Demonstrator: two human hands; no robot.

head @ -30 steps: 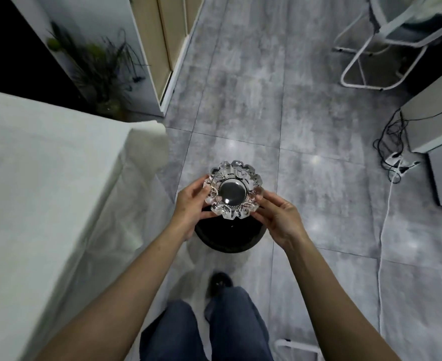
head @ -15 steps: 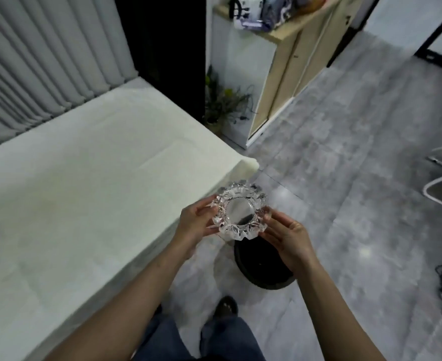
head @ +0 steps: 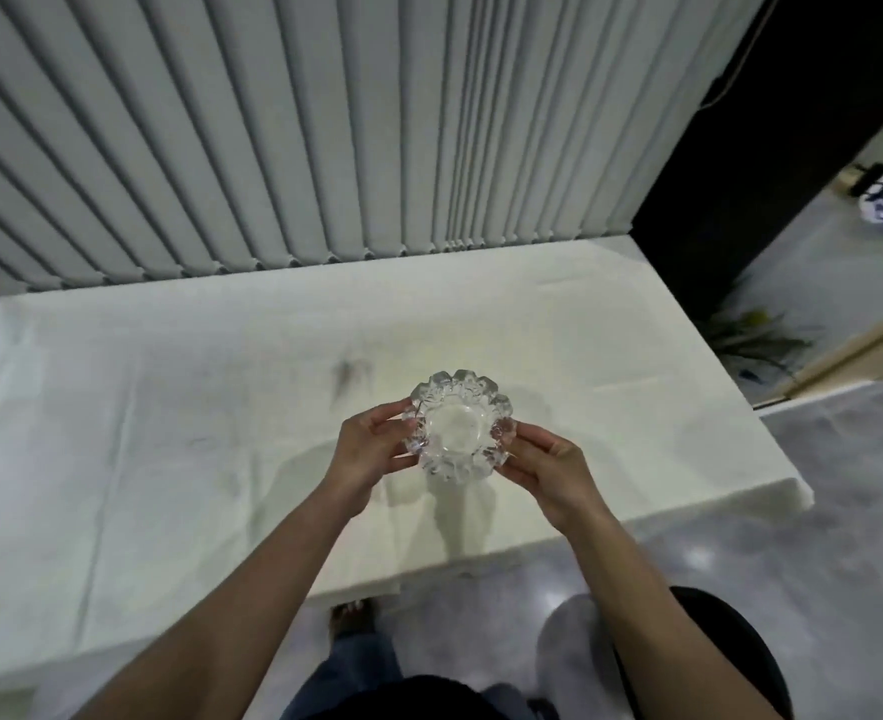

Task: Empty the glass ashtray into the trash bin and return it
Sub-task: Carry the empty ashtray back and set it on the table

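Observation:
The clear cut-glass ashtray (head: 457, 426) has a scalloped rim and looks empty inside. I hold it upright in the air over the white-covered table (head: 169, 407), near the table's front right part. My left hand (head: 371, 449) grips its left rim and my right hand (head: 548, 472) grips its right rim. The black trash bin (head: 725, 646) stands on the floor at the lower right, mostly hidden behind my right forearm.
Grey vertical blinds (head: 325, 122) hang along the table's far edge. A dark smudge (head: 348, 371) marks the cloth just beyond the ashtray. Past the table's right end are a plant (head: 756, 335) and a cabinet. My legs and the grey tiled floor (head: 844, 511) fill the bottom.
I have turned left from the bin toward the table. The ashtray, still held in both hands, has moved from above the bin to above the tabletop.

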